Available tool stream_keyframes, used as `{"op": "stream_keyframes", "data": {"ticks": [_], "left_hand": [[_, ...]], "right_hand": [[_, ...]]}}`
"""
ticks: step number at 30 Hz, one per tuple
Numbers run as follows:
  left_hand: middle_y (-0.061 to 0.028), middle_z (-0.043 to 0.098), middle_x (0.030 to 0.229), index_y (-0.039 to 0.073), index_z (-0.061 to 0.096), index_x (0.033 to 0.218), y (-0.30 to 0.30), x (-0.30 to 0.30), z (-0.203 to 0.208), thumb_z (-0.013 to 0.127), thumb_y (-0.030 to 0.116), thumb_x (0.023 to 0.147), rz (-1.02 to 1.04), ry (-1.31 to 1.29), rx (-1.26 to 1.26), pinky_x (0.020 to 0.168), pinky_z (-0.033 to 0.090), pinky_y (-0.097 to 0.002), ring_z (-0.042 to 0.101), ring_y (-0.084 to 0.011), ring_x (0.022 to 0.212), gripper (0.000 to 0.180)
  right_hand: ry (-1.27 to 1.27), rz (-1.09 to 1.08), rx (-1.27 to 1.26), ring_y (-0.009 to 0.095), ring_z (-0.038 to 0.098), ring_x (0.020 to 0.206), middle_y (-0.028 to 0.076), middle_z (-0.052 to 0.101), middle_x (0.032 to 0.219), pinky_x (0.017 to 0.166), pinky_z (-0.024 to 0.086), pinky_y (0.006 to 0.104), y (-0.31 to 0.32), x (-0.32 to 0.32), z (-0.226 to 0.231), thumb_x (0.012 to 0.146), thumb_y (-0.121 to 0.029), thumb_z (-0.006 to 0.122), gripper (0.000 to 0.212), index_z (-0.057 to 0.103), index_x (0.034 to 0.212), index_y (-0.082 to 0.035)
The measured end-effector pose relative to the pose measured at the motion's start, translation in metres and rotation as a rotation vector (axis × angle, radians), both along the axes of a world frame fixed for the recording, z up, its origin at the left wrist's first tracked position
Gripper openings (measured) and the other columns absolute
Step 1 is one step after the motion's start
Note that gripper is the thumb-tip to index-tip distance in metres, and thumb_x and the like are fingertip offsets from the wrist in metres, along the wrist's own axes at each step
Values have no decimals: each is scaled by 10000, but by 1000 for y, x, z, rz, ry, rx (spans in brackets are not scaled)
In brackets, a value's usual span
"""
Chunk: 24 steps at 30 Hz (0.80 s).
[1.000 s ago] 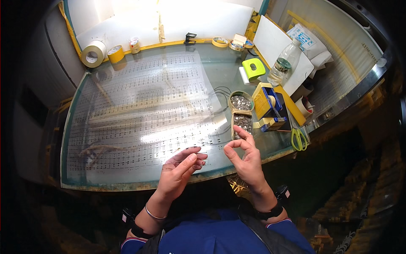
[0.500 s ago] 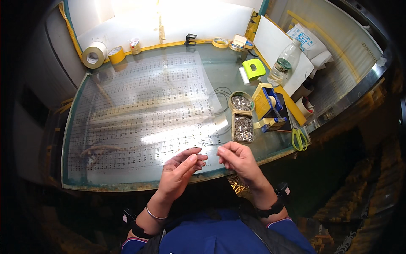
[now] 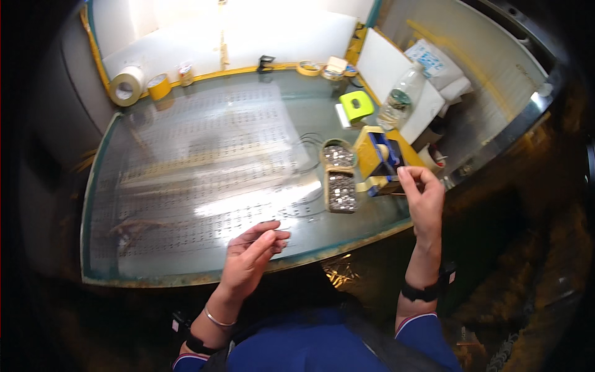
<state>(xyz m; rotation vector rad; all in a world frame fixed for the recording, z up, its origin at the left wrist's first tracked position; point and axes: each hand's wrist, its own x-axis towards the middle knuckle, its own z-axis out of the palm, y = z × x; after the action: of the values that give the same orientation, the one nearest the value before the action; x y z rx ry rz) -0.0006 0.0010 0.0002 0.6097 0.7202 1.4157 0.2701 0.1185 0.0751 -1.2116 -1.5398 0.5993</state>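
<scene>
My left hand (image 3: pixel 251 251) is raised over the near edge of the glass-topped table (image 3: pixel 167 276), its thumb pressed toward half-curled fingers. Whatever lies between them is too thin or small to make out. My right hand (image 3: pixel 426 201) is lifted at the right, beside the yellow-and-blue tape dispenser (image 3: pixel 370 158). Its thumb and forefinger come close together in a pinch, and anything between them is too small to name. Between my hands, farther back, two joined small tubs, one round (image 3: pixel 338 155) and one rectangular (image 3: pixel 342 192), hold many tiny shiny pieces.
A printed transparent sheet (image 3: pixel 204 142) covers much of the table. Tape rolls (image 3: pixel 159 87) and a black clip (image 3: pixel 266 64) line the back edge. A lime-green hole punch (image 3: pixel 356 106) and a plastic bottle (image 3: pixel 396 102) stand at the right.
My right hand has moved away from my left, right and upward toward the dispenser. Green-handled scissors seen earlier are now hidden behind it. The view has shifted slightly; my left hand keeps its pose.
</scene>
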Motion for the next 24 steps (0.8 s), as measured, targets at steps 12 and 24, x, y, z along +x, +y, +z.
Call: {"op": "stream_keyframes", "data": {"ticks": [12,24], "left_hand": [[-148,629,966,-33,551,1104,-2,1,2,517,75,898,10,31,-22,771,472,-263,591,-149,827,235],[-155,626,977,-38,551,1108,-2,1,2,525,82,897,7,28,-26,783,467,-274,590,-164,844,244]], "right_hand": [[-654,-51,-317,286,530,971,147,649,852,874,390,377,41,22,20,764,-284,652,235,678,814,-55],[-140,-148,-81,212,621,679,93,646,700,700,440,302,1,21,-12,744,-61,665,192,558,888,8]]}}
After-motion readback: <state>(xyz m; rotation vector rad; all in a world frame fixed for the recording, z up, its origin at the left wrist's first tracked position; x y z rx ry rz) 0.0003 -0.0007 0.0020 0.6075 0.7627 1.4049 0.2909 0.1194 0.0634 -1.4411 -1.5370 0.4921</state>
